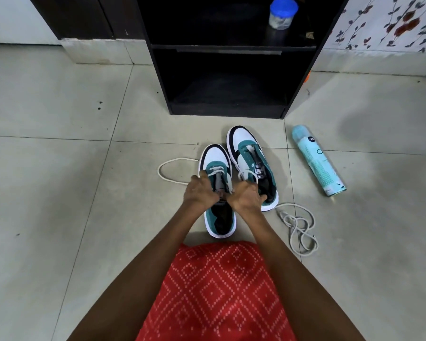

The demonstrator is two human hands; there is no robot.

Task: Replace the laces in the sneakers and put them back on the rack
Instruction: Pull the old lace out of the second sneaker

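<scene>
Sneaker (215, 156) being laced stands on the floor (59, 168) beside the second sneaker (244, 141), before the rack (162, 82). Left hand (201, 190) and right hand (246, 196) each pinch the lace (217, 171); pulling both ends even before the next 2 eyelets should keep it flat.

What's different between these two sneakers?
The nearer sneaker has a white lace crossing its eyelets; the farther sneaker shows bare eyelets. The left hand and right hand grip it at the nearer sneaker; the farther sits closer to the rack. Both are white, teal and black.
</scene>
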